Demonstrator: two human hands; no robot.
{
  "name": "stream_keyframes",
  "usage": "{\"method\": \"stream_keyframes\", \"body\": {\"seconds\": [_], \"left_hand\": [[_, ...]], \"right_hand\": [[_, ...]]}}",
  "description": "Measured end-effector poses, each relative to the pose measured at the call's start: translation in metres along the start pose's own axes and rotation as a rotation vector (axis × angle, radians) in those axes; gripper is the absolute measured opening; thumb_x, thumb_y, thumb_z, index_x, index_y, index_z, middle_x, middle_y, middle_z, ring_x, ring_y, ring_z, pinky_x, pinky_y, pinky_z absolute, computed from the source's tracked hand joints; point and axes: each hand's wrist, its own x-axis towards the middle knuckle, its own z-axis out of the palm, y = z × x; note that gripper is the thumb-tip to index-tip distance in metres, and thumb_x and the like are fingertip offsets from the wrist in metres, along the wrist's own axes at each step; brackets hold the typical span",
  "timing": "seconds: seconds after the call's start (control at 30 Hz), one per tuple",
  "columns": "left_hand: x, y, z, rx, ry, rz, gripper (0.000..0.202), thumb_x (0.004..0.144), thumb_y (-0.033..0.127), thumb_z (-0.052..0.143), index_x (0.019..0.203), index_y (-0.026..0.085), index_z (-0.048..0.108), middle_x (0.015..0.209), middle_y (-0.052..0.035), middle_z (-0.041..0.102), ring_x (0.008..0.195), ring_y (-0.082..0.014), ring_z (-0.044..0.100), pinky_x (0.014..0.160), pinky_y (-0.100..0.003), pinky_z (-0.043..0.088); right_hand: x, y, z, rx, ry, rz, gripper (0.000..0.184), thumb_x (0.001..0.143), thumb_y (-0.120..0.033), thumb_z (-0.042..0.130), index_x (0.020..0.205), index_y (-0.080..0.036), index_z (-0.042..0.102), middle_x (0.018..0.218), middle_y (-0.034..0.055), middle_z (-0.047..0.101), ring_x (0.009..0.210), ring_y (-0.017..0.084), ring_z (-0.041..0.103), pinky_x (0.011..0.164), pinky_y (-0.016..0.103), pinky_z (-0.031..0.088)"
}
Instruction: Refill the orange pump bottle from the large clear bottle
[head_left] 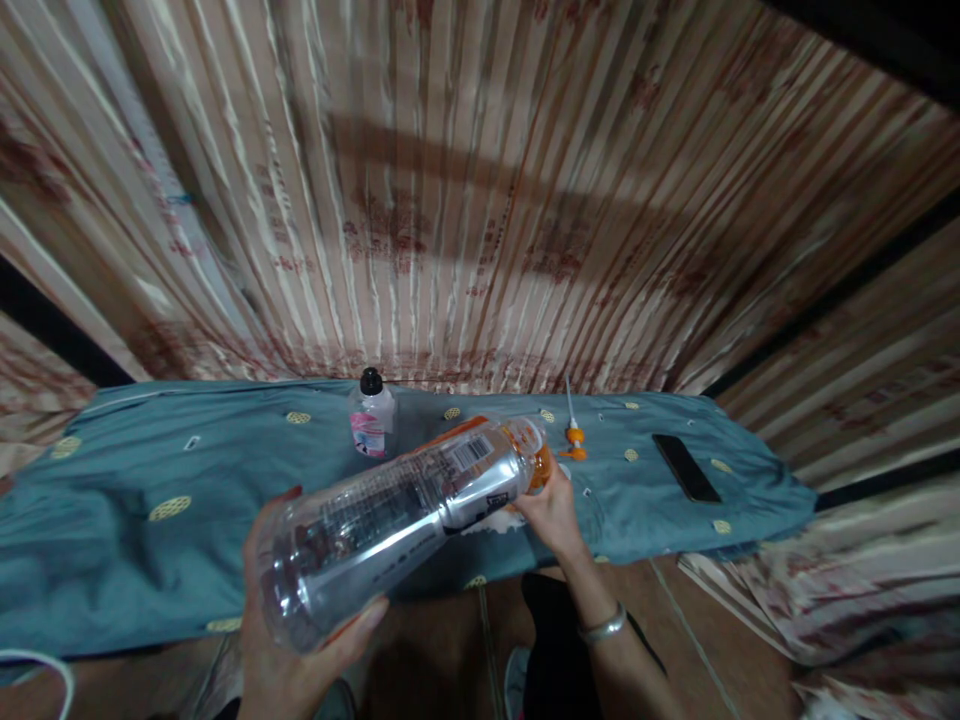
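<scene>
Bottle [397,520] held in the air above the bed [232,490], lying near-sideways, base end nearer the camera. Left hand [281,660] wrapped round the base; right hand [556,508] gripping the orange end — contents unclear. Small bottle [369,425], black cap on, upright on the bed just beyond. Orange pump [575,437] lies right of that, then phone [685,468] — curtain [450,200] behind.

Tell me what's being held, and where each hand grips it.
A large clear bottle: left hand around its base end, right hand at its orange end.
</scene>
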Motion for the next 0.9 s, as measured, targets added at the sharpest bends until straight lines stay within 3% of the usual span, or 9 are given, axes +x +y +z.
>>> {"method": "stream_keyframes", "body": {"seconds": [0.1,0.23,0.33,0.37,0.43,0.53,0.73,0.9], "left_hand": [[-0.001,0.006,0.003,0.013,0.048,-0.085,0.105,0.078,0.059,0.094,0.173,0.04,0.053,0.148,-0.0119,0.076,0.114,-0.0436,0.085,0.09,-0.062,0.076],[0.0,0.01,0.006,-0.005,0.007,-0.017,0.104,0.075,0.057,0.096,0.17,0.037,0.057,0.135,-0.0088,0.082,0.102,-0.0388,0.087,0.08,-0.052,0.077],[0.001,0.008,0.005,-0.016,0.1,-0.086,0.11,0.068,0.06,0.099,0.167,0.032,0.059,0.142,-0.0116,0.079,0.108,-0.0395,0.086,0.084,-0.052,0.077],[0.001,0.006,0.004,-0.025,0.113,-0.065,0.11,0.064,0.059,0.101,0.164,0.031,0.063,0.137,-0.0107,0.081,0.102,-0.0376,0.087,0.08,-0.049,0.077],[0.001,0.001,0.001,-0.032,0.006,-0.054,0.106,0.067,0.049,0.104,0.163,0.03,0.062,0.138,-0.0101,0.081,0.107,-0.0355,0.087,0.086,-0.046,0.077],[0.001,-0.006,-0.004,-0.023,-0.016,-0.063,0.103,0.074,0.047,0.101,0.166,0.032,0.058,0.143,-0.0095,0.079,0.113,-0.0355,0.087,0.092,-0.048,0.076],[0.001,-0.003,-0.005,-0.014,-0.042,0.006,0.104,0.077,0.047,0.1,0.17,0.031,0.055,0.14,-0.0108,0.081,0.108,-0.0364,0.088,0.085,-0.047,0.078],[-0.002,0.019,0.004,-0.01,0.064,-0.135,0.095,0.083,0.054,0.094,0.167,0.028,0.058,0.149,-0.0159,0.075,0.118,-0.0397,0.084,0.096,-0.054,0.075]], "right_hand": [[0.0,-0.001,0.0,-0.002,-0.008,0.005,0.064,0.073,-0.041,0.095,0.131,-0.021,0.077,0.115,0.0103,0.091,0.101,0.033,0.089,0.092,0.045,0.075],[0.0,-0.001,0.0,-0.037,-0.013,-0.011,0.062,0.075,-0.042,0.094,0.13,-0.022,0.076,0.116,0.0105,0.091,0.102,0.032,0.089,0.093,0.044,0.075],[0.0,-0.001,0.0,-0.038,-0.009,-0.01,0.059,0.074,-0.041,0.094,0.127,-0.022,0.076,0.114,0.0094,0.091,0.102,0.032,0.089,0.093,0.044,0.075],[0.0,-0.001,0.0,-0.031,-0.006,-0.008,0.058,0.074,-0.04,0.094,0.126,-0.023,0.076,0.113,0.009,0.091,0.102,0.032,0.089,0.093,0.044,0.075],[0.0,0.0,0.0,-0.02,-0.001,-0.001,0.057,0.073,-0.039,0.094,0.124,-0.023,0.077,0.112,0.0083,0.091,0.101,0.032,0.089,0.092,0.044,0.075],[0.0,0.0,0.001,-0.02,0.002,0.016,0.058,0.072,-0.039,0.094,0.125,-0.023,0.077,0.112,0.0078,0.091,0.099,0.032,0.089,0.091,0.044,0.075],[0.0,0.001,0.001,0.008,0.0,0.027,0.062,0.071,-0.038,0.095,0.128,-0.023,0.076,0.113,0.0079,0.092,0.101,0.032,0.089,0.093,0.045,0.075],[0.0,0.0,-0.001,-0.05,-0.012,0.009,0.064,0.072,-0.037,0.096,0.131,-0.022,0.076,0.115,0.0083,0.092,0.103,0.032,0.089,0.094,0.044,0.074]]}}
